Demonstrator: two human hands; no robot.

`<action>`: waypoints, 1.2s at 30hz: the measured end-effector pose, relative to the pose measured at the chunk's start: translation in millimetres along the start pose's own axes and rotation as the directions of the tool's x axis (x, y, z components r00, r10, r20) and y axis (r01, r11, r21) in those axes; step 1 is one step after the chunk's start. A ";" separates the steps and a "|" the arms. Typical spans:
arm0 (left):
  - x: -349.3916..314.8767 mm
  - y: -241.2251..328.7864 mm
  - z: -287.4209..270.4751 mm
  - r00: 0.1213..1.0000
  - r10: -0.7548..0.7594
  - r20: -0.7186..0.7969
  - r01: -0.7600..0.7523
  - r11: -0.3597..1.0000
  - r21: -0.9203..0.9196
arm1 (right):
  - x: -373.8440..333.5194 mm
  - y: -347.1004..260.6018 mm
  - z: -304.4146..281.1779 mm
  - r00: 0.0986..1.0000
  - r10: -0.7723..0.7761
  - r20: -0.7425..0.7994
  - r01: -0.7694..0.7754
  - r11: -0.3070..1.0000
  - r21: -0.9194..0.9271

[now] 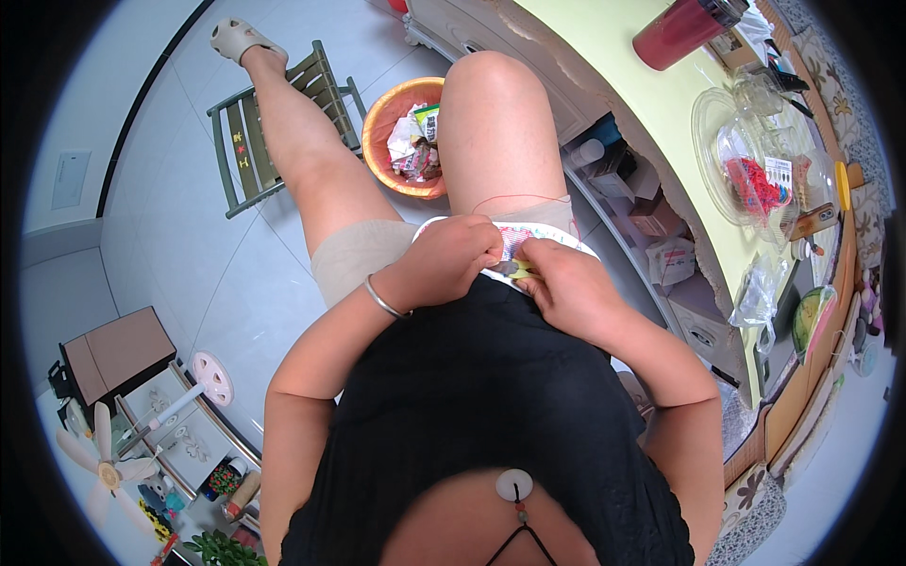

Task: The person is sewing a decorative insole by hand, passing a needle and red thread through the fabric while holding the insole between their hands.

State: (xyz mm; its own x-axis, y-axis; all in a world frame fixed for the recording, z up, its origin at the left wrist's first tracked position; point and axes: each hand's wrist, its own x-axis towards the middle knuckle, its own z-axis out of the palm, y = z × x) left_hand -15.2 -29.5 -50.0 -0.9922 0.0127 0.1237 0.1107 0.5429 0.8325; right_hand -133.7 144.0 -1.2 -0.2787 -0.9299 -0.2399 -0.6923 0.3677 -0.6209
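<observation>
On my lap lies a white oblong piece of needlework [511,241] with a small coloured pattern and a rounded white rim. My left hand [455,257] is closed, its fingertips pinching the cloth near the middle. Close beside it, my right hand [566,281] is also closed, thumb and fingers gripping the needlework from the right. A small yellow and grey thing [514,270] shows between the two hands; its kind is hard to make out. A thin red thread [514,196] loops from the work over my thigh. No needle can be made out.
An orange waste bin [377,151] with wrappers stands by my knee, beside a folding stool [247,141] under my leg. The pale table [651,104] at right bears a dark red flask [681,36], a clear plastic container [710,156] with red thread [752,184], and a plastic bag [758,288].
</observation>
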 end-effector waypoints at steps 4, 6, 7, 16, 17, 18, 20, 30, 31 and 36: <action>-0.6 0.0 0.6 1.000 -0.010 -0.004 0.010 1.000 -0.005 | 0.2 -0.1 0.9 1.000 0.001 0.005 -0.001 1.000 -0.005; -0.1 0.8 0.6 1.000 -0.014 -0.002 0.014 1.000 -0.006 | -0.1 0.0 2.3 1.000 -0.009 -0.007 0.009 1.000 -0.011; 0.2 1.3 0.5 1.000 -0.015 0.002 0.015 1.000 -0.004 | 0.0 -0.3 2.3 1.000 -0.006 -0.004 0.006 1.000 -0.010; 0.7 1.7 1.5 0.999 -0.025 0.021 0.025 1.000 0.018 | -0.2 -0.1 4.1 1.000 -0.027 -0.001 0.027 0.999 -0.020; 0.7 2.1 1.4 0.999 -0.028 0.022 0.027 0.999 0.018 | -0.1 -0.6 3.9 1.000 -0.029 0.000 0.029 0.999 -0.018; 0.6 1.8 2.0 1.000 -0.023 0.018 0.023 1.000 0.021 | -0.2 -0.8 3.8 1.000 -0.031 0.001 0.031 0.999 -0.016; 0.2 0.3 4.0 1.000 -0.014 0.010 0.014 1.000 0.028 | -0.9 -0.3 5.0 0.999 -0.035 -0.001 0.035 0.999 -0.013; -0.9 -15.5 -5.9 0.969 -0.162 -0.188 0.113 0.963 -0.246 | -6.6 4.9 8.1 1.000 -0.007 -0.011 0.008 0.999 0.053; -2.6 -18.3 -11.4 0.938 -0.271 -0.215 0.170 0.903 -0.395 | -7.7 5.1 6.6 1.000 0.014 -0.002 -0.013 0.997 0.076; -3.6 -42.2 -49.2 0.722 -0.494 -0.485 0.077 0.754 -0.653 | -10.4 -0.5 -7.4 0.995 0.092 0.044 -0.101 0.958 0.270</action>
State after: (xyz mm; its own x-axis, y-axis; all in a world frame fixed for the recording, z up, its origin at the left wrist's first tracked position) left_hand -13.5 -93.8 -59.1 -0.7432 -0.6664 -0.0600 0.0440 -0.1381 0.9894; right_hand -135.4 153.6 7.1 -0.3116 -0.8915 -0.3287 -0.4555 0.4437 -0.7718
